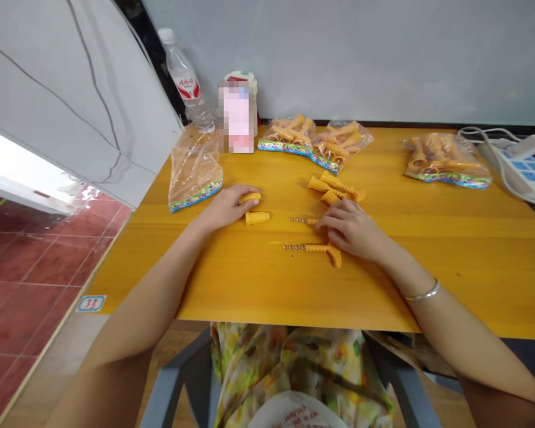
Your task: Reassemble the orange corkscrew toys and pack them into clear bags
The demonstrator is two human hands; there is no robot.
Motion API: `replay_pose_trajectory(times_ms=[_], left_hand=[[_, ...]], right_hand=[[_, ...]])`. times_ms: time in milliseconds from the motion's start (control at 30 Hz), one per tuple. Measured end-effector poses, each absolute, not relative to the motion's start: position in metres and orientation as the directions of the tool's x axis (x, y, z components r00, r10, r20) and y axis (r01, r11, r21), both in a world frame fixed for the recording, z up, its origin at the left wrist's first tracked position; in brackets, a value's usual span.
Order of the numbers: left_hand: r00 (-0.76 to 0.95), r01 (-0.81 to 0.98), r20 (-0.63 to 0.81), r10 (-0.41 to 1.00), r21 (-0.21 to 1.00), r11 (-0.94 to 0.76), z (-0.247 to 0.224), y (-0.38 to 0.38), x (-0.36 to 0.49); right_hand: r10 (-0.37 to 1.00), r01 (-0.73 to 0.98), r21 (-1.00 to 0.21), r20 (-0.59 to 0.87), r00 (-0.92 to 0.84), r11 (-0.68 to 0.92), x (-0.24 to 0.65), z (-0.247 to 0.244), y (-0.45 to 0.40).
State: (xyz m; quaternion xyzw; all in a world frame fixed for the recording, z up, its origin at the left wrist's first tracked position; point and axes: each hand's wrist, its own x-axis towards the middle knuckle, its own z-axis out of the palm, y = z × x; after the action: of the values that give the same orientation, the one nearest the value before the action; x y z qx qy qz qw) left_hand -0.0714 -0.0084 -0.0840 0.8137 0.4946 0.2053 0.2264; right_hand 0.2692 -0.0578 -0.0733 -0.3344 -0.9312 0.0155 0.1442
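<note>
My left hand (229, 205) is closed around an orange plastic sleeve (251, 197) low over the table, and a second orange sleeve (257, 218) lies just in front of it. On the right, my right hand (350, 226) has its fingers curled over the handle end of a corkscrew (304, 220), whose metal spiral points left; the handle is hidden under the fingers. Nearer to me lies another corkscrew (314, 247) with an orange hooked handle and bare spiral. Several orange sleeved corkscrews (332, 187) lie in a loose pile beyond my right hand.
Clear bags of orange pieces (288, 131), (341, 145) and another bag (446, 159) line the back. A flattened clear bag (194, 166), a plastic bottle (187, 83) and a blurred pink-screened object (237, 116) stand back left. A power strip (528, 169) with cables lies right.
</note>
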Motion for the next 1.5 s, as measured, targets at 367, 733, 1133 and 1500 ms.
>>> replay_pose_trajectory(times_ms=[367, 733, 1133, 1500], left_hand=[[0.435, 0.712, 0.180, 0.882, 0.531, -0.459, -0.077, -0.015, -0.064], [0.606, 0.696, 0.016, 0.795, 0.473, -0.540, -0.067, -0.027, -0.059], [0.571, 0.690, 0.219, 0.791, 0.393, -0.608, -0.065, -0.024, -0.065], [0.750, 0.461, 0.519, 0.410, 0.035, -0.887, -0.063, -0.070, -0.017]], right_hand=[[0.645, 0.609, -0.214, 0.297, -0.704, 0.764, 0.274, -0.068, -0.056], [0.898, 0.931, 0.032, 0.252, -0.360, 0.364, 0.294, -0.064, -0.049], [0.894, 0.952, -0.069, 0.370, -0.254, 0.299, 0.288, -0.066, -0.051], [0.773, 0.119, -0.902, 0.280, -0.569, 0.414, 0.225, -0.055, -0.112]])
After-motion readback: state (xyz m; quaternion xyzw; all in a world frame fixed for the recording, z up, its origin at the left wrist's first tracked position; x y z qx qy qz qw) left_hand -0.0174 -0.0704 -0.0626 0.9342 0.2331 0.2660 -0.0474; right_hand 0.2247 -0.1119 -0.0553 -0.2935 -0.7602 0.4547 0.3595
